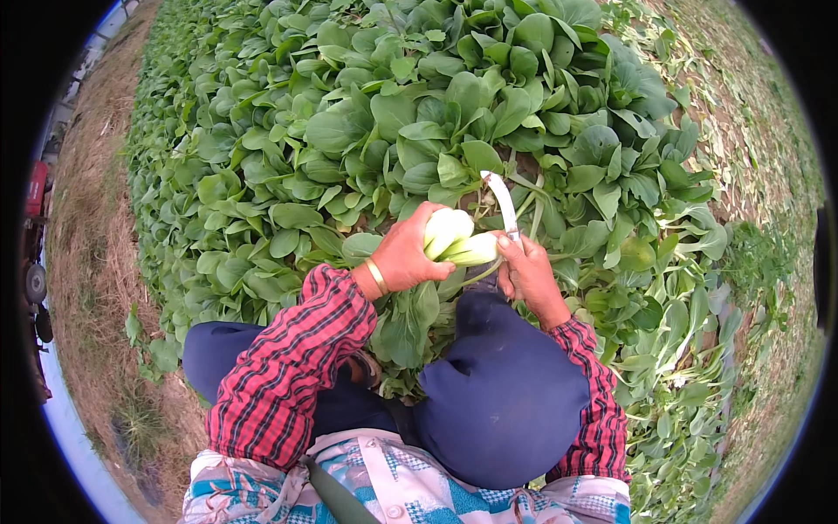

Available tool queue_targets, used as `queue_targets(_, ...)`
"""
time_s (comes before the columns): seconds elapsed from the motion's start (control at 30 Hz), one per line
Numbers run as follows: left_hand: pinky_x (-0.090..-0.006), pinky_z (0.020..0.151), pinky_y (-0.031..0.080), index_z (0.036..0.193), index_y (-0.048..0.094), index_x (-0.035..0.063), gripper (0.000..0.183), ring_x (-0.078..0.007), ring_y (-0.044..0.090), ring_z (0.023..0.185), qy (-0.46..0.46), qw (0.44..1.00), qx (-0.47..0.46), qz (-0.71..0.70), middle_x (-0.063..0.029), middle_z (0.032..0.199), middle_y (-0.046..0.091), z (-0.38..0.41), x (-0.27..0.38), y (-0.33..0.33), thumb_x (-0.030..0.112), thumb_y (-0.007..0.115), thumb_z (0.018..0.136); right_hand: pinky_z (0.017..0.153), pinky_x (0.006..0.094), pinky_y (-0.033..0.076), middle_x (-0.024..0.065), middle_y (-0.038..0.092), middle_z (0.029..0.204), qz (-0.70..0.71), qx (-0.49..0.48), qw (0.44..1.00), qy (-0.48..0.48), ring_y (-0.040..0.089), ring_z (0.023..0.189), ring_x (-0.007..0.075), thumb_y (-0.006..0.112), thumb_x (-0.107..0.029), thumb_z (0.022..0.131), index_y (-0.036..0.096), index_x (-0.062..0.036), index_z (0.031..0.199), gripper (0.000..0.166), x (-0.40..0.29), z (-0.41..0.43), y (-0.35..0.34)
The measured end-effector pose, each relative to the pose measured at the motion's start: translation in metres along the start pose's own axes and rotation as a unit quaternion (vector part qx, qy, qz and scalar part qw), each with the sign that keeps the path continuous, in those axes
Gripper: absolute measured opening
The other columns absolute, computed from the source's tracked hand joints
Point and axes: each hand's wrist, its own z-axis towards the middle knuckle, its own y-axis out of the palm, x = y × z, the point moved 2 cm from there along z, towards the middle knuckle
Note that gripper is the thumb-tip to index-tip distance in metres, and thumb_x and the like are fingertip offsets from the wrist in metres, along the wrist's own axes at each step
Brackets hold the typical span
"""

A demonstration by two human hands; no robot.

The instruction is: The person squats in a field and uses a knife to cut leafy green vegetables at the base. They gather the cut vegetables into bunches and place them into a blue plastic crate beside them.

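My left hand (414, 252) grips a head of bok choy (448, 232) by its pale base, with the leaves hanging down below toward my knees. In my right hand (529, 272) is a small knife with a curved blade (503, 202), its tip pointing up and away from me. The right thumb touches a pale outer stalk (476, 250) of the same plant. The knife's handle is hidden in the fingers. Just beyond the blade, growing bok choy (481, 156) stands close around both hands.
A dense bed of bok choy (275, 144) spreads ahead and to the left. Loose leaves and stalks (677, 367) lie on the right. Dry grass (98, 236) borders the left side, with a red machine (36, 188) and a wheel (36, 283) at the far left edge.
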Motion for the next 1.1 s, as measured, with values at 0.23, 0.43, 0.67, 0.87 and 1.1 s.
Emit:
queue_targets(0.23, -0.0379, 0.079, 0.047, 0.129, 0.033, 0.0056, 0.083, -0.0333, 0.058, 0.093, 0.001, 0.962, -0.184, 0.202, -0.017, 0.103, 0.059, 0.033, 0.022, 0.007, 0.016, 0.074, 0.057, 0.058, 0.0364, 0.046, 0.0164, 0.06, 0.071, -0.392, 0.144, 0.89, -0.183, 0.059, 0.062, 0.0313, 0.056, -0.019, 0.078, 0.057, -0.0023, 0.095, 0.024, 0.037, 0.056, -0.044)
queue_targets(0.43, -0.0412, 0.076, 0.047, 0.142, -0.002, 0.0077, 0.116, -0.0376, 0.058, 0.089, -0.044, 0.905, -0.205, 0.371, -0.0199, 0.096, 0.061, 0.08, 0.024, 0.006, 0.02, 0.076, 0.057, 0.069, 0.0479, 0.045, 0.0241, 0.061, 0.08, -0.433, 0.177, 0.877, -0.108, 0.059, 0.078, 0.0421, 0.054, -0.024, 0.08, 0.055, -0.0025, 0.093, 0.025, 0.036, 0.099, -0.054)
queue_targets(0.67, -0.0402, 0.078, 0.047, 0.122, 0.028, -0.0057, 0.088, -0.0354, 0.059, 0.092, -0.113, 0.91, -0.175, 0.358, -0.0201, 0.093, 0.062, 0.094, -0.003, -0.012, 0.023, 0.08, 0.058, 0.068, 0.051, 0.045, 0.0255, 0.061, 0.078, -0.506, 0.18, 0.841, -0.062, 0.058, 0.077, 0.0438, 0.054, -0.025, 0.081, 0.054, -0.0034, 0.092, 0.025, 0.04, 0.113, -0.062)
queue_targets(0.87, -0.0426, 0.071, 0.047, 0.114, 0.031, -0.0037, 0.076, -0.0378, 0.06, 0.086, -0.075, 0.92, -0.18, 0.34, -0.0209, 0.087, 0.062, 0.089, -0.026, -0.014, 0.019, 0.078, 0.058, 0.07, 0.0492, 0.047, 0.0237, 0.062, 0.079, -0.527, 0.157, 0.834, -0.041, 0.059, 0.078, 0.0425, 0.058, -0.027, 0.081, 0.055, -0.0035, 0.091, 0.026, 0.047, 0.125, -0.07)
queue_targets(1.1, -0.0443, 0.068, 0.046, 0.124, 0.027, -0.0001, 0.081, -0.039, 0.058, 0.079, -0.047, 0.931, -0.192, 0.306, -0.0202, 0.079, 0.059, 0.087, -0.045, -0.021, 0.018, 0.072, 0.059, 0.069, 0.0448, 0.046, 0.021, 0.062, 0.079, -0.491, 0.086, 0.866, -0.044, 0.059, 0.078, 0.0402, 0.065, -0.023, 0.078, 0.057, -0.0004, 0.085, 0.024, 0.038, 0.144, -0.075)
